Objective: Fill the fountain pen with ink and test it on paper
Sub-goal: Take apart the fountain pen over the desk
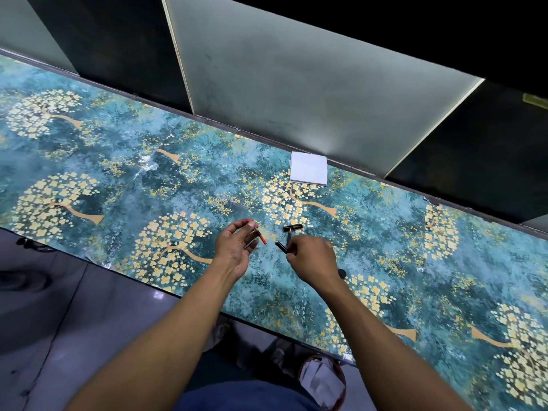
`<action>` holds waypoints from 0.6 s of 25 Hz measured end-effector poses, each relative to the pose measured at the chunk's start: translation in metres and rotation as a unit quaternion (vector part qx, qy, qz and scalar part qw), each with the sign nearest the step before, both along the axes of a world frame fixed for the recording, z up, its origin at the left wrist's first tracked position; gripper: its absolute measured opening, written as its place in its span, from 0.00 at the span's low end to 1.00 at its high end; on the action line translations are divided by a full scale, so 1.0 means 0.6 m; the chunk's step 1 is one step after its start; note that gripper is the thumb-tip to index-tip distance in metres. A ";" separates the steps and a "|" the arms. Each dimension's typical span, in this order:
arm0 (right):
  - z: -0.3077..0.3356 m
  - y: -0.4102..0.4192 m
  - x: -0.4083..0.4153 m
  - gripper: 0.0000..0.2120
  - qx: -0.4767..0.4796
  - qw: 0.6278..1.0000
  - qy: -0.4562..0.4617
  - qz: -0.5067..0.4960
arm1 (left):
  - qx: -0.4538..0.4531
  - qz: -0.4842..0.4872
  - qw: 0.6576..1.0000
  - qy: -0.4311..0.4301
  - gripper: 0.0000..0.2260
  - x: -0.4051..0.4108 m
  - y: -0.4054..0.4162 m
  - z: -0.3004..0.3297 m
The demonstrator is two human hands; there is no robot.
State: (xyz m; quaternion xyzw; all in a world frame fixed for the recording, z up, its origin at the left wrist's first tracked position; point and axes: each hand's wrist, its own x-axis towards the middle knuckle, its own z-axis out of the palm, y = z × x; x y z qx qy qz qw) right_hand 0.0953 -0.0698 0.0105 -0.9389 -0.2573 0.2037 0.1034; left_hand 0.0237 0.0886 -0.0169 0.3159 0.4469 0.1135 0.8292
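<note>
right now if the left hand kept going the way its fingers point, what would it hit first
Probably the black pen cap lying on the table. The left hand pinches a small red-tipped piece and points right and slightly away, toward that cap. Depth is unclear, so it might pass above it.

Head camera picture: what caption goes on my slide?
Left hand pinches a red-tipped pen part; right hand holds a black one.
</note>
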 end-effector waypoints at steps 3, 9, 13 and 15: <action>-0.015 0.028 -0.008 0.05 -0.094 0.994 -0.028 0.045 | -0.002 -0.014 1.000 0.006 0.04 -0.018 0.002 -0.006; -0.048 0.057 -0.023 0.08 -0.165 0.980 -0.057 0.097 | -0.010 -0.063 0.997 0.034 0.06 -0.046 0.000 -0.017; -0.055 0.054 -0.025 0.06 -0.177 0.976 -0.078 0.098 | -0.011 -0.080 0.996 0.043 0.06 -0.045 -0.001 -0.019; -0.056 0.047 -0.022 0.03 -0.150 0.982 -0.079 0.079 | -0.012 -0.089 0.995 0.044 0.05 -0.040 -0.004 -0.018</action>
